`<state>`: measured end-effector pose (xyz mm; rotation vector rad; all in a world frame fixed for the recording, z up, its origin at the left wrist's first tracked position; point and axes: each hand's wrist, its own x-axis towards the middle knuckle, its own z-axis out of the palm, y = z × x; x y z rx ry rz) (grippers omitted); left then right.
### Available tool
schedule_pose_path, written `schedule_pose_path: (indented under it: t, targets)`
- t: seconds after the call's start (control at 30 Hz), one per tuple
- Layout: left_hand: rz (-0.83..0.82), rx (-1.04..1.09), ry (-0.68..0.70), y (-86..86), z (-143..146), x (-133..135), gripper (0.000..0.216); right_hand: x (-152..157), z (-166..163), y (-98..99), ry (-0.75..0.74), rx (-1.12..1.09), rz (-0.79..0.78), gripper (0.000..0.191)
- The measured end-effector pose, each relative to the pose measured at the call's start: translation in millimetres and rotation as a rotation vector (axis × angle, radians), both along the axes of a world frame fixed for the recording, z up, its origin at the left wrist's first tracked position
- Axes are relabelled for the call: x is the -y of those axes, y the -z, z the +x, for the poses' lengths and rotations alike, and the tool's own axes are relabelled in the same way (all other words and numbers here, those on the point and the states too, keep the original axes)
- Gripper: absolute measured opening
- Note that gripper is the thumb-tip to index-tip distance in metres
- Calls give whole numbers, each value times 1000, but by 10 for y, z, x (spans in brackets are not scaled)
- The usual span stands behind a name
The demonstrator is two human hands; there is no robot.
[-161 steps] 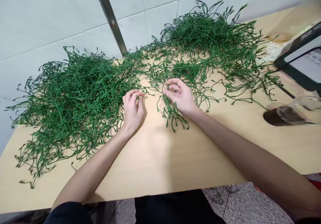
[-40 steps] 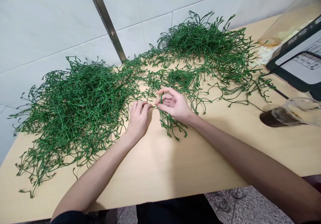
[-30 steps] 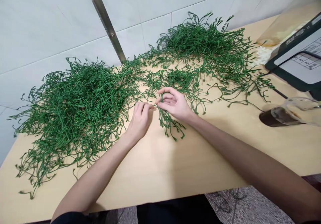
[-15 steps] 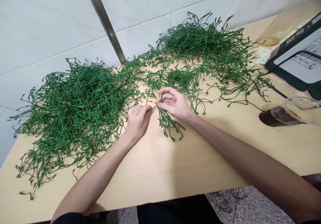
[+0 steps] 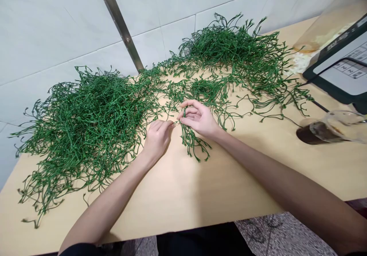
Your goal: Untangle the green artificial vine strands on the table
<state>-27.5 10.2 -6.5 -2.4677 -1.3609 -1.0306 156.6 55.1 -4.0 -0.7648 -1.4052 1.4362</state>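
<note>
My right hand (image 5: 200, 119) grips a small bunch of green plastic sprigs (image 5: 193, 143) whose branches hang toward me over the wooden table (image 5: 186, 187). My left hand (image 5: 157, 136) is closed in a pinch, its fingertips meeting the right hand's at the top of that bunch; what it pinches is too small to see. A big heap of the same green sprigs (image 5: 83, 122) lies left of my left hand. A second heap (image 5: 237, 53) spreads behind and right of my right hand.
A tiled wall with a slanted metal strip (image 5: 120, 22) backs the table. At the right stand a dark scale or device (image 5: 341, 68), a clear plastic bag (image 5: 321, 34) and a clear cup of dark drink (image 5: 329, 128) lying near the edge.
My left hand has moved right until its fingertips meet the right hand at the bunch. In the last second both hands hardly move.
</note>
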Motion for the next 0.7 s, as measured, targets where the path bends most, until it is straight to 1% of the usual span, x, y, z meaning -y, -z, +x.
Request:
schedule_pose_path:
  t: [0.2,0.37,0.57,0.7]
  targets:
    - [-8,-40,-9,13,-2,1,21,3,7,-9,0,7,1,41]
    - [3,-57,-39,47,11,-14,21,5,7,-12,9,11,0,39]
    - [34,-98,-127,64,33,-8,17,12,-1,-13,11,1,-11,40]
    - [47,-68,-71,77,23,-18,12,7,-2,-10,30,2,-8,39]
